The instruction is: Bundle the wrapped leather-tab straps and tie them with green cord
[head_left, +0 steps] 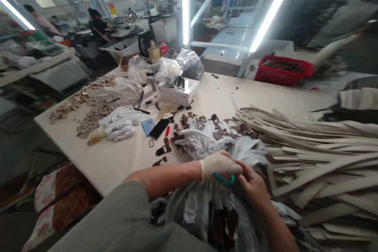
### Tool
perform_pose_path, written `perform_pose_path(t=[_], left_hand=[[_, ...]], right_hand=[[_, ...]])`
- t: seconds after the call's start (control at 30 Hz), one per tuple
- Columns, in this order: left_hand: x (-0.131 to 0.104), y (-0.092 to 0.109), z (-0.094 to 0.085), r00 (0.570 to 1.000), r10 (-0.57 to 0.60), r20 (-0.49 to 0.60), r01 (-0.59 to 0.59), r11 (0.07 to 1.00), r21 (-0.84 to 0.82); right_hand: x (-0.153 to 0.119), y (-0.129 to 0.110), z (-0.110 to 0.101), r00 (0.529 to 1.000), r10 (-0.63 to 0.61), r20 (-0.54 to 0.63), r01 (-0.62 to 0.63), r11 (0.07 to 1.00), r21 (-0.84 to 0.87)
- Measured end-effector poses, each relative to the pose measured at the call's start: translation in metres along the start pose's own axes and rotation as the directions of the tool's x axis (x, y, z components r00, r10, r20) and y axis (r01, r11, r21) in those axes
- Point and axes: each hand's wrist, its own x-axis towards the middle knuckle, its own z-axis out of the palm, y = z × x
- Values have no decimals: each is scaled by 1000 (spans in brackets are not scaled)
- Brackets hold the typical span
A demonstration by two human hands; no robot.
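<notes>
My left hand (221,166), in a pale glove with a green loop hanging at its fingers, meets my bare right hand (254,183) over a pile of straps. The fingers of both are bent together; whatever they pinch is too small to tell. White-wrapped straps (203,138) with brown ends and small gold pieces lie just beyond my hands. More wrapped straps (191,208) hang below them at the table's edge. Long beige strips (319,157) are heaped to the right.
On the table (126,165) lie white gloves (121,123), a black phone (160,128), metal fittings (71,106) and a white box (178,91). A red basket (282,71) stands at the back right. People sit at benches at the far left.
</notes>
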Motion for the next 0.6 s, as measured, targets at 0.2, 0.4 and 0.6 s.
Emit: perform_pose_path(t=[0.2,0.4,0.6], left_hand=[[-12,0,31,965,-149,-216,129,986,-105],[-13,-6,35,814,-142,-563,110,990,-90],[-3,-8,39,765,-42,-642,139,985,102]], right_hand=[[1,-1,12,999,27,29,-29,999,45],[-7,0,29,985,-46,-166,45,999,-13],[-4,4,25,990,93,-106,-51,939,341]])
